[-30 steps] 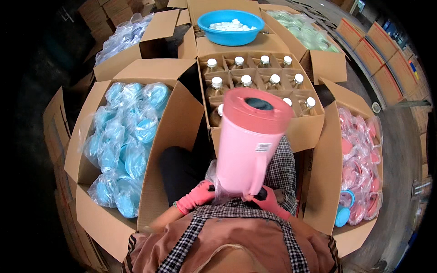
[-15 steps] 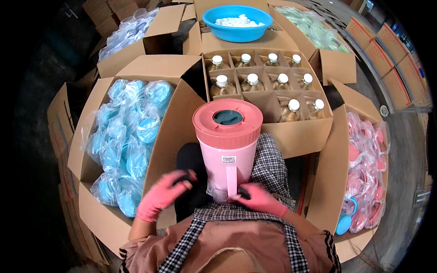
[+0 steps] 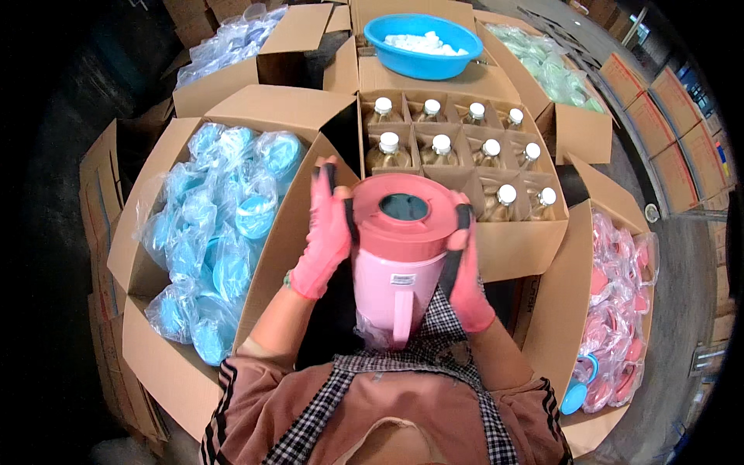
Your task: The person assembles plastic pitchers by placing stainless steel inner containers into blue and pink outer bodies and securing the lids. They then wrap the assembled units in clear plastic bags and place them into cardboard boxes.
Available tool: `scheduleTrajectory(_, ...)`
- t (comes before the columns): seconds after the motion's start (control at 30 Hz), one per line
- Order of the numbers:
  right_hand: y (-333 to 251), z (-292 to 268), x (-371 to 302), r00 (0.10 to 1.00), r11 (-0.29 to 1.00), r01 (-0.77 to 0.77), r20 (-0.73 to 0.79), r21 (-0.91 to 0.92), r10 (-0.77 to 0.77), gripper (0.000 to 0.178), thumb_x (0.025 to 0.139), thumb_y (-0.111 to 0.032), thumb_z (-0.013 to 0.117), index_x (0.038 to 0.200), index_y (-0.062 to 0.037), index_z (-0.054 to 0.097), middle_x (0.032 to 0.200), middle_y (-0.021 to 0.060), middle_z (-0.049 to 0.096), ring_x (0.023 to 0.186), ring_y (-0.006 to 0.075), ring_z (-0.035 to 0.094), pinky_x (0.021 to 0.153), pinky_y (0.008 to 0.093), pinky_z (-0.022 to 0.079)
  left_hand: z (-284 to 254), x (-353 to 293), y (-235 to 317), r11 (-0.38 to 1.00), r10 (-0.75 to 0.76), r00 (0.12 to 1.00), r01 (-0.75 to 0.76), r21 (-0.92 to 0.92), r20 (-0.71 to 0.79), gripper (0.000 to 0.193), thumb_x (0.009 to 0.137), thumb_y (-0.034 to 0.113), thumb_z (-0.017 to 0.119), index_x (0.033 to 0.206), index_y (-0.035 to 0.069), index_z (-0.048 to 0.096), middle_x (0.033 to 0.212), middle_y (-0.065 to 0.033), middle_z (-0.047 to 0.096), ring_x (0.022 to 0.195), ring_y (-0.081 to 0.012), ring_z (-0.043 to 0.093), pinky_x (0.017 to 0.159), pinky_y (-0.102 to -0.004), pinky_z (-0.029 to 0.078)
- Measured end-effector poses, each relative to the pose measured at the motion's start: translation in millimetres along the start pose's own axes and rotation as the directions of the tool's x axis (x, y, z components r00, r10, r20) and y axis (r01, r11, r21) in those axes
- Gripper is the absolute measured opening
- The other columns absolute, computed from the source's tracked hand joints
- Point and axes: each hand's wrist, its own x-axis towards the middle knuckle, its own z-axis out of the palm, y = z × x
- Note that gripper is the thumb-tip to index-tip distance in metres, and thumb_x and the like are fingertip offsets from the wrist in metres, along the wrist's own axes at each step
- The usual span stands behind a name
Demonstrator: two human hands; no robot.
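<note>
A pink plastic pitcher [image 3: 380, 291] stands between my legs, its handle [image 3: 403, 318] toward me. On top is a darker pink lid [image 3: 372, 198] with a round dark green centre, and a small label sits below its rim. Both hands wear pink gloves with black fingertips. At the lid's left side is my left hand [image 3: 324, 236], fingers stretched upward and apart, thumb close to the rim; contact is unclear. My right hand [image 3: 467, 283] presses against the lid's right side, fingers bent at the rim and thumb lower along the pitcher's wall. Clear plastic bunches around the pitcher's base.
Ahead, a divided carton [image 3: 511, 248] holds white-capped bottles [image 3: 442, 151]. Behind it sits a blue basin [image 3: 425, 66] with white pieces. Cartons hold bagged blue items [image 3: 225, 225] at left and bagged pink items [image 3: 612, 325] at right. Farther back are bagged purple and green items.
Both hands have risen from the pitcher's lower part to either side of its lid. The right hand has left the handle area. The whole view has shifted slightly.
</note>
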Motion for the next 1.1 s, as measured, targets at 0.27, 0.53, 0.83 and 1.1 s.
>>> scheduleTrajectory(0.27,-2.5,8.8,5.9,0.994,0.932,-0.084,-0.03,0.352,0.101,0.044,0.091,-0.036,0.037,0.117,-0.0002,0.041,0.112,0.0109,0.05,0.102,0.0189,0.047,0.088,0.0277,0.036,-6.9,-4.6,11.1,0.982,0.029,0.991,-0.053,0.183,0.128,0.044,0.074,0.017,0.045,0.114,-0.003,0.045,0.127,-0.0251,0.033,0.12,-0.0456,0.024,0.099,-0.0439,0.021)
scheduleTrajectory(0.53,-48.1,10.7,45.9,0.97,0.997,0.039,0.244,-0.065,-0.022,0.057,0.09,-0.043,0.032,0.129,-0.0013,0.027,0.129,0.0112,0.036,0.116,0.0217,0.038,0.098,0.0349,0.032,-18.2,-8.4,60.3,0.473,0.457,0.737,-0.675,0.565,0.498,0.075,0.059,0.036,0.072,0.119,0.002,0.043,0.129,-0.024,0.033,0.121,-0.0453,0.026,0.099,-0.0558,0.013)
scheduleTrajectory(0.83,-94.8,74.7,97.3,0.532,0.104,0.841,0.775,-0.532,-0.34,0.073,0.065,-0.019,0.065,0.128,-0.0037,0.031,0.132,0.0246,0.022,0.115,0.042,0.031,0.096,0.0453,0.029,-14.8,63.1,45.9,0.885,-0.166,0.986,0.161,-0.436,0.026,0.032,0.071,0.009,0.066,0.099,-0.002,0.055,0.089,-0.0061,0.06,0.078,-0.0103,0.056,0.069,-0.0244,0.045)
scheduleTrajectory(1.1,-32.8,80.8,141.2,0.653,0.742,-0.558,0.355,-0.372,0.669,0.048,0.08,-0.047,0.052,0.085,-0.0001,0.05,0.068,0.0099,0.058,0.057,0.0196,0.058,0.051,0.028,0.045,-29.0,52.2,-42.9,0.851,-0.278,0.928,0.117,-0.513,-0.249,0.03,0.072,0.007,0.065,0.099,-0.002,0.055,0.087,-0.0059,0.061,0.077,-0.011,0.056,0.07,-0.0246,0.046)
